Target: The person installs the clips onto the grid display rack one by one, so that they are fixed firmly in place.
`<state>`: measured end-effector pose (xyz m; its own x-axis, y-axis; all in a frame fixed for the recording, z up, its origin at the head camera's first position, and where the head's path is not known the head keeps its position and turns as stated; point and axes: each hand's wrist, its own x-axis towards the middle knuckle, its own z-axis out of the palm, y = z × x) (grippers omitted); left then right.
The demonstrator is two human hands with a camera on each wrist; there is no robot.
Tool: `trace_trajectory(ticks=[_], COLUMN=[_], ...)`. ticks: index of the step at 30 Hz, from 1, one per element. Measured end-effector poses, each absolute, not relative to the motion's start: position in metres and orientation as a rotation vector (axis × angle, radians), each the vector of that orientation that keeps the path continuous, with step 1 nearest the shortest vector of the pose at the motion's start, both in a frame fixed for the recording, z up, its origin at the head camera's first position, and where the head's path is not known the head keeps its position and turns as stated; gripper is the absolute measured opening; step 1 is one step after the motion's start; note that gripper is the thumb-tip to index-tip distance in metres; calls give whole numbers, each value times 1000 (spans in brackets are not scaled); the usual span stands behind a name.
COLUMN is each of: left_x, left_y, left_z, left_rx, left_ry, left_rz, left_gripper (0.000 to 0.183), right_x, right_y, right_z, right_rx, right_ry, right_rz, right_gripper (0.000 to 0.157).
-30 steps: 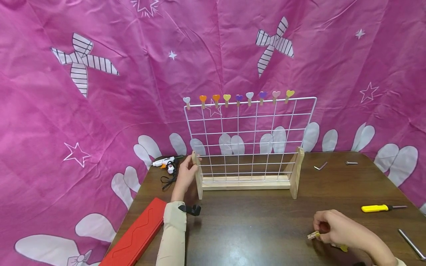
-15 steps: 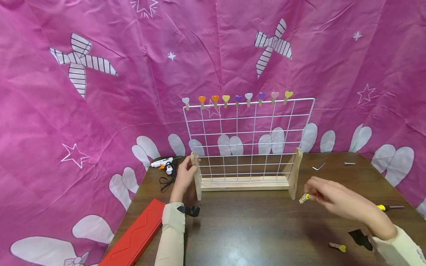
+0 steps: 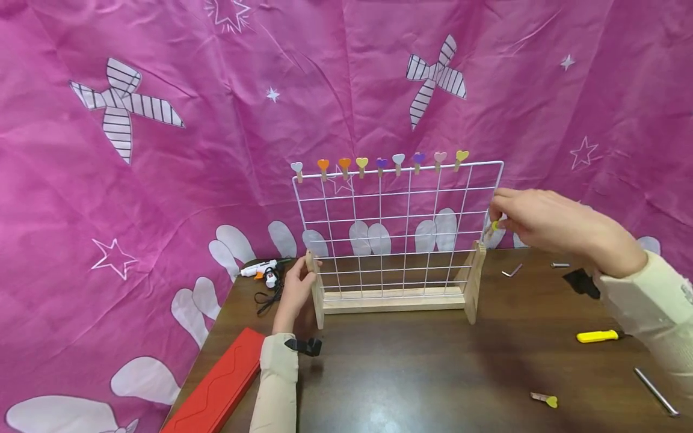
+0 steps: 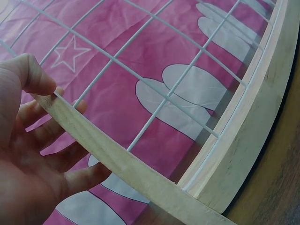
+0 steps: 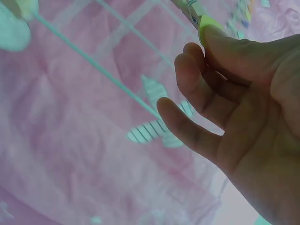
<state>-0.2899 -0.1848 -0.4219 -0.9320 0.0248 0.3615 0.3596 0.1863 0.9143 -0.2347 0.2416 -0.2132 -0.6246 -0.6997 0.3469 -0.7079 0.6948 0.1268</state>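
Observation:
A white wire grid (image 3: 484,164) stands upright in a wooden stand (image 3: 395,305). Along its top wire sit several heart clothespins in white, orange (image 3: 323,164), yellow, purple and pink. My left hand (image 3: 295,294) grips the top of the stand's left side piece (image 4: 117,161), thumb on one face and fingers behind. My right hand (image 3: 552,225) is raised beside the grid's right edge, pinching a yellow heart clothespin (image 5: 203,28) by its heart end between thumb and fingers. Another yellow heart clothespin (image 3: 544,398) lies on the table at the front right.
A red case (image 3: 222,385) lies at the left, with a white glue gun (image 3: 258,269) and its cord behind. To the right are a yellow screwdriver (image 3: 597,337), a hex key (image 3: 513,272), a small bolt (image 3: 560,265) and a long metal rod (image 3: 656,392). A pink curtain hangs behind.
My right hand has lifted the yellow heart clothespin from the table's front right, up and forward to the grid's right edge. The left hand keeps its grip on the stand.

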Motion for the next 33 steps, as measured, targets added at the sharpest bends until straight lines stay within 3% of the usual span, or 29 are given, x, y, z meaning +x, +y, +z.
trace_trajectory(ticks=[8,13,33], left_x=[-290,-290,-292], left_y=[-186,-186,-185], left_z=[-423,-424,-422], left_rx=[-345,-345,-343], left_ry=[-2217,-2208,-2205], left_rz=[-1800,-1816,-1831], left_gripper=[37,38,38], right_x=[-255,-268,-297], right_y=[225,217,203], right_z=[-147,-122,-121], right_rx=[913,867,896], right_ry=[-2642,-2640,-2725], right_rz=[-142,-227,-282], right_gripper=[13,13,10])
